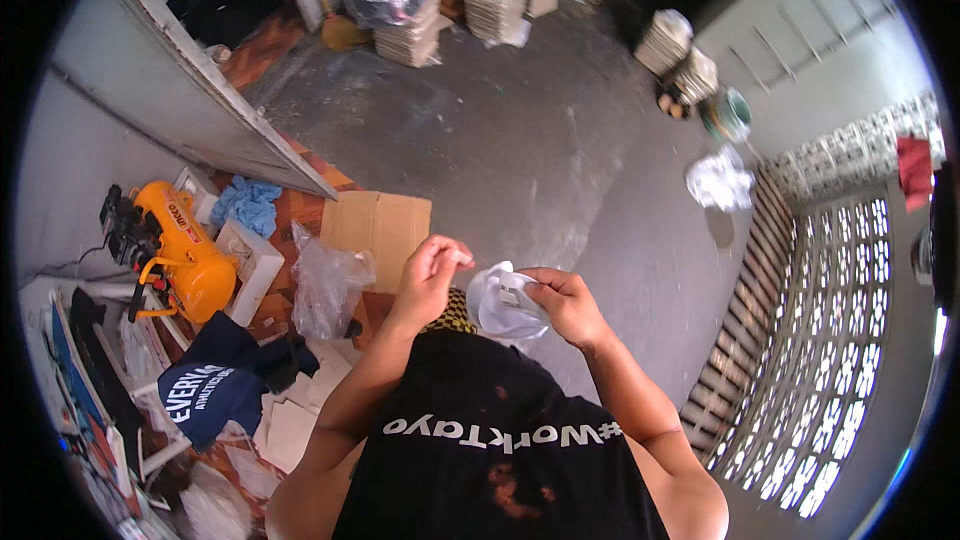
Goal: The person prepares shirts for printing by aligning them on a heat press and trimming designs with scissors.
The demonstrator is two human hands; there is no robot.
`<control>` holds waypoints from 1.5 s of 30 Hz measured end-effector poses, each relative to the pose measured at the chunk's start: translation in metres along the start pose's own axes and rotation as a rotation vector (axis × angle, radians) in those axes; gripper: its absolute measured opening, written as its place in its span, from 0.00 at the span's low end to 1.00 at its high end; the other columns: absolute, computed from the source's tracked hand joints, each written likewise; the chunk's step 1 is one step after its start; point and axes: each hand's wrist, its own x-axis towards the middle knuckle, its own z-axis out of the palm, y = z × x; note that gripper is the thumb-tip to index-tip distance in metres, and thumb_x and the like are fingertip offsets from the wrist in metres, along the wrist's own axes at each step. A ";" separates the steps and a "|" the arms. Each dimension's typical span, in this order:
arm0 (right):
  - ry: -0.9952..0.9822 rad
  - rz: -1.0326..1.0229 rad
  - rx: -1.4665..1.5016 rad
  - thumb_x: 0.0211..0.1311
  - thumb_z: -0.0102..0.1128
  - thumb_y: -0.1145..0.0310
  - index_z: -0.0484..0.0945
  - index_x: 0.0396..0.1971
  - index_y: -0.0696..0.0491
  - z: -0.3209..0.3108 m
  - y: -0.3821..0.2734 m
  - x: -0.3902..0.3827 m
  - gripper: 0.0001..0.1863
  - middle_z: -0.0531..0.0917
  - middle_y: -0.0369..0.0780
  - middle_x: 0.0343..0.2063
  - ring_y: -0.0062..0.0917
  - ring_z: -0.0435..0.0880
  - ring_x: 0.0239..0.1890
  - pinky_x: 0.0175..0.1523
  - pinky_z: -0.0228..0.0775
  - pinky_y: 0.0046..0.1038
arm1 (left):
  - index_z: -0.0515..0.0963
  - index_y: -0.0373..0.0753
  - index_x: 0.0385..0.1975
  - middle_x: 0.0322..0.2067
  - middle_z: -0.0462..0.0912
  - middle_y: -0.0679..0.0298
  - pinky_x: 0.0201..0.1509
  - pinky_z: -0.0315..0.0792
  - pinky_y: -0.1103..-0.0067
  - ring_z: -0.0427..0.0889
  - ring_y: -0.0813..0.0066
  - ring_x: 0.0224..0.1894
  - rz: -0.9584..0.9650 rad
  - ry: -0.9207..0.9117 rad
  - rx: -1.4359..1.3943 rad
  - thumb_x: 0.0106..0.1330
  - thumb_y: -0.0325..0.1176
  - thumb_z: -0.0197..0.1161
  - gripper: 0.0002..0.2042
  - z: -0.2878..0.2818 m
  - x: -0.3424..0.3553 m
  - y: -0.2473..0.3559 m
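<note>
My right hand [572, 306] grips a white, thin, rounded piece [500, 314] with a small dark-printed patch near the thumb. It looks soft, like cloth or film, but I cannot tell its exact kind. Just left of it, and apart from it, my left hand [432, 280] is raised with its fingers curled together. Whatever may be between those fingertips is too small to make out. Below the hands, yellow-and-black checked cloth [455, 312] shows at the hem of the black shirt [500, 410] on my body.
At left stand an orange air compressor [185, 250] and a clear plastic bag [328, 285] near flat cardboard [378, 235]. A navy printed cloth [212, 380] lies lower left. Wrapped stacks [408, 32] line the far floor; a silvery-white bundle [720, 180] lies right, near a block-vent wall [815, 340].
</note>
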 end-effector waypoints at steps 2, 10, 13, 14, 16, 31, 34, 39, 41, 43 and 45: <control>-0.079 0.008 0.006 0.68 0.51 0.74 0.79 0.49 0.64 -0.018 -0.038 0.065 0.15 0.85 0.39 0.38 0.19 0.81 0.40 0.48 0.73 0.22 | 0.72 0.34 0.37 0.41 0.79 0.61 0.52 0.75 0.75 0.80 0.74 0.43 -0.097 0.137 -0.115 0.76 0.31 0.48 0.08 -0.036 0.044 -0.012; -0.218 0.083 0.288 0.66 0.53 0.75 0.78 0.49 0.66 -0.042 -0.205 0.334 0.15 0.85 0.42 0.37 0.22 0.83 0.37 0.44 0.74 0.22 | 0.77 0.35 0.35 0.44 0.81 0.59 0.57 0.70 0.70 0.79 0.62 0.48 0.165 -0.254 0.220 0.69 0.31 0.58 0.06 -0.137 0.290 0.003; -0.295 0.038 0.155 0.65 0.53 0.75 0.79 0.48 0.66 -0.032 -0.273 0.420 0.15 0.85 0.42 0.37 0.23 0.83 0.38 0.45 0.73 0.22 | 0.78 0.35 0.34 0.42 0.80 0.57 0.59 0.66 0.69 0.76 0.62 0.51 0.148 -0.499 0.443 0.66 0.32 0.61 0.07 -0.161 0.393 0.047; -0.335 0.010 0.129 0.65 0.53 0.75 0.79 0.47 0.67 -0.031 -0.292 0.454 0.15 0.85 0.43 0.38 0.23 0.83 0.38 0.45 0.73 0.22 | 0.78 0.35 0.34 0.41 0.80 0.57 0.59 0.66 0.69 0.76 0.62 0.50 0.091 -0.521 0.455 0.66 0.33 0.61 0.07 -0.178 0.428 0.055; -0.345 -0.066 0.134 0.65 0.53 0.75 0.79 0.47 0.66 -0.022 -0.331 0.517 0.15 0.85 0.44 0.38 0.24 0.83 0.38 0.45 0.74 0.23 | 0.79 0.35 0.36 0.38 0.81 0.57 0.55 0.68 0.69 0.78 0.61 0.46 0.042 -0.498 0.449 0.66 0.33 0.60 0.08 -0.224 0.482 0.069; -1.281 -0.126 -1.062 0.62 0.61 0.63 0.80 0.47 0.58 0.351 -0.436 1.090 0.18 0.85 0.46 0.41 0.33 0.83 0.43 0.52 0.72 0.31 | 0.83 0.36 0.36 0.47 0.78 0.54 0.47 0.73 0.71 0.82 0.62 0.41 -0.214 0.461 0.545 0.61 0.36 0.66 0.10 -0.665 0.574 0.166; -1.313 0.115 -0.857 0.66 0.56 0.71 0.80 0.48 0.58 0.479 -0.528 1.127 0.13 0.83 0.32 0.39 0.20 0.79 0.42 0.50 0.70 0.23 | 0.85 0.39 0.37 0.49 0.78 0.54 0.48 0.74 0.72 0.82 0.61 0.43 -0.296 0.529 0.539 0.60 0.36 0.67 0.10 -0.755 0.582 0.181; -1.086 0.267 -0.436 0.65 0.58 0.71 0.79 0.49 0.57 0.619 -0.572 1.236 0.14 0.83 0.35 0.41 0.21 0.80 0.43 0.50 0.71 0.23 | 0.86 0.42 0.37 0.57 0.74 0.52 0.50 0.74 0.71 0.83 0.57 0.43 -0.595 0.382 0.598 0.59 0.38 0.67 0.10 -0.945 0.652 0.221; -1.012 0.224 -0.316 0.63 0.61 0.70 0.77 0.50 0.58 0.662 -0.595 1.266 0.17 0.83 0.37 0.43 0.22 0.81 0.43 0.50 0.73 0.25 | 0.86 0.41 0.34 0.49 0.80 0.52 0.49 0.74 0.69 0.82 0.57 0.42 -0.238 0.445 0.884 0.60 0.38 0.66 0.09 -1.019 0.678 0.237; -0.974 0.196 -0.184 0.61 0.64 0.72 0.75 0.51 0.60 0.713 -0.633 1.276 0.18 0.82 0.39 0.43 0.24 0.81 0.43 0.49 0.75 0.27 | 0.85 0.40 0.34 0.44 0.82 0.54 0.48 0.73 0.69 0.82 0.60 0.44 0.100 0.473 1.093 0.61 0.37 0.66 0.08 -1.097 0.711 0.263; -0.907 0.158 -0.188 0.60 0.63 0.76 0.74 0.50 0.60 0.765 -0.663 1.305 0.18 0.81 0.40 0.42 0.25 0.82 0.43 0.49 0.76 0.30 | 0.84 0.39 0.36 0.41 0.83 0.53 0.48 0.73 0.69 0.81 0.60 0.43 0.188 0.358 1.022 0.62 0.37 0.65 0.09 -1.174 0.757 0.287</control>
